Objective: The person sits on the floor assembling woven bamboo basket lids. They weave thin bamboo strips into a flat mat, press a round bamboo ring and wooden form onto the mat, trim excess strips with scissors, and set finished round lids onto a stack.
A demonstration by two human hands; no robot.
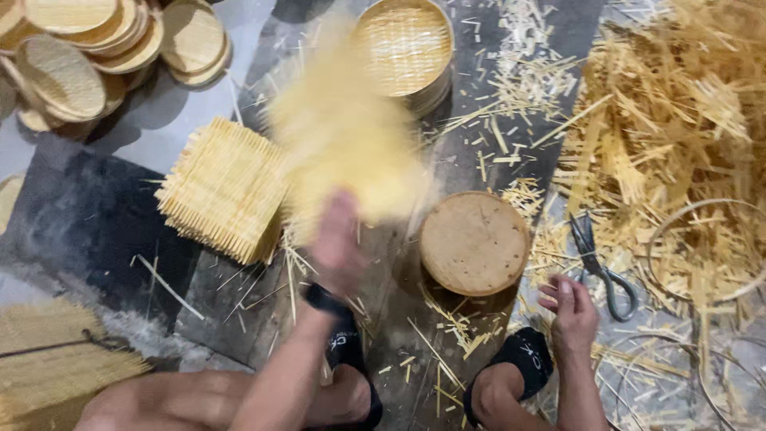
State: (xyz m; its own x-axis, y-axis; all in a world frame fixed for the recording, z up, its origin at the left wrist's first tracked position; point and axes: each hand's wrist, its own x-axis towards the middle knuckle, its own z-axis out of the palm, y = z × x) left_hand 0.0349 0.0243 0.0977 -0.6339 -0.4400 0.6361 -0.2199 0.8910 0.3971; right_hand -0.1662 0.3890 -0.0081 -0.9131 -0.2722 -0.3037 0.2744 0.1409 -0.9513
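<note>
- On the floor, head view: left hand [335, 243] grips a blurred woven mat [347, 132], raised beside the mat stack [223, 187].
- Right hand [568, 313] fingers loose, holding nothing, just beside scissors [600, 267].
- Round block [474, 243] between hands.
- Woven tray [404, 49] beyond.

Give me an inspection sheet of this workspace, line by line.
Surface: grey floor with dark patches, strewn with bamboo splinters.
Job's things: left hand swings a blurred woven mat; stack of square woven mats; round wooden block.
Clutter: heap of bamboo offcuts; scissors; thin hoops.
Grippers: left grips the mat; right hand rests empty by the scissors.
Cables: nothing seen.
Surroundings: round woven trays, round basket.
</note>
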